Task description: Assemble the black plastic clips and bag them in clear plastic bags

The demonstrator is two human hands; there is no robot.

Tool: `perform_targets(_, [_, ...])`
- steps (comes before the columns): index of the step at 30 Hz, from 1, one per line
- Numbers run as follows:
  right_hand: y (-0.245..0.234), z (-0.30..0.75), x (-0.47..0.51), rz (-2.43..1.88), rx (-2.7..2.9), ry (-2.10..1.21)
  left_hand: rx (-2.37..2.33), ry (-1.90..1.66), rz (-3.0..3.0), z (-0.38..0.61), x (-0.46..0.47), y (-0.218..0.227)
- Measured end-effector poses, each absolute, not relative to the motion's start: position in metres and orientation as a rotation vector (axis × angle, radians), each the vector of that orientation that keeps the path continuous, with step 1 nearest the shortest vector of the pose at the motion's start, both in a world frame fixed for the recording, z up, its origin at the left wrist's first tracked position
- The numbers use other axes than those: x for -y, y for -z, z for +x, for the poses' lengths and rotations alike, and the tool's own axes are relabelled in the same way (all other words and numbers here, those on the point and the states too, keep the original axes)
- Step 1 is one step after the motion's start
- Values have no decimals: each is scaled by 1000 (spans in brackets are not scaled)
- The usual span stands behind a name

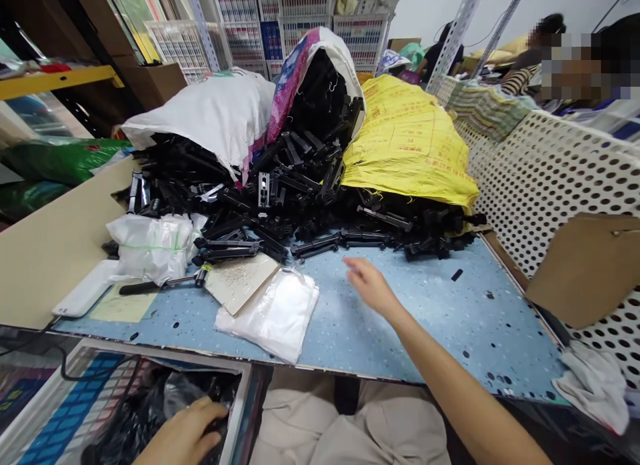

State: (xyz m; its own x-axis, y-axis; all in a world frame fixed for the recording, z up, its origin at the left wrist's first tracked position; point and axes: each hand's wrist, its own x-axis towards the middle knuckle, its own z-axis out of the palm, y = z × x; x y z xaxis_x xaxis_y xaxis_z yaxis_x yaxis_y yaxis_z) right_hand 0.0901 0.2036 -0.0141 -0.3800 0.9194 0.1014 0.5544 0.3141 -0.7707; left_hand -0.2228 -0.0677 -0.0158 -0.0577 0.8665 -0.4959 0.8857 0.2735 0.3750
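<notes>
My right hand (369, 285) is over the blue tabletop (430, 305), with fingers stretched toward the near edge of a heap of black clamp-like plastic parts (300, 178). Nothing shows in it, and the nearest parts (364, 238) lie just beyond its fingertips. Low on the left, my left hand (187, 428) is inside a white crate (240, 398), above black parts in clear plastic bags (170, 391). Its thumb and fingers are apart, and no held thing can be made out. A stack of clear plastic bags (285, 311) lies on the table between both hands, partly under a beige board (241, 281).
A white sack (210, 111), a purple-edged sack (300, 65) and a yellow sack (410, 138) spill parts at the back. A screwdriver-like tool (160, 285) lies left, beside a bagged bundle (153, 245). A perforated white panel (565, 165) borders the right. Other people sit beyond it.
</notes>
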Motion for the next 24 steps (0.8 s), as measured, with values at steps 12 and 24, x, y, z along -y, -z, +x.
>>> perform_targets(12, [43, 115, -272, -1289, 1995, -642, -1406, -284, 1182, -161, 4, 30])
perform_targets(24, [38, 98, -122, -1222, 1395, -893, -968, -1208, 857, -3, -98, 21])
